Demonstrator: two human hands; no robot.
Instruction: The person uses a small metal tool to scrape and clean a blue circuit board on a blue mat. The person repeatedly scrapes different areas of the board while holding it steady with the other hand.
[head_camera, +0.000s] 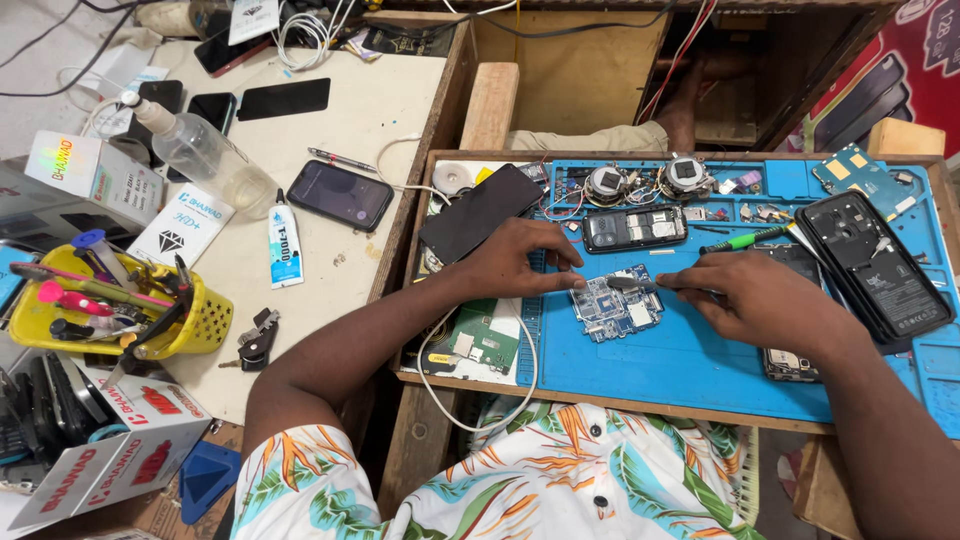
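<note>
Between both hands (640, 280), circuit board (617, 303).

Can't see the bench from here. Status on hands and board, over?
Left hand pinning blue circuit board at its edge. Right hand holds a thin tool tip on the board. Nothing blocking; green screwdriver lies behind.

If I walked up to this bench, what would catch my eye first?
Probably the blue repair mat, where the left hand steadies a small blue circuit board while the right hand puts a thin tool to it. Then the yellow basket of tools at far left.
</note>
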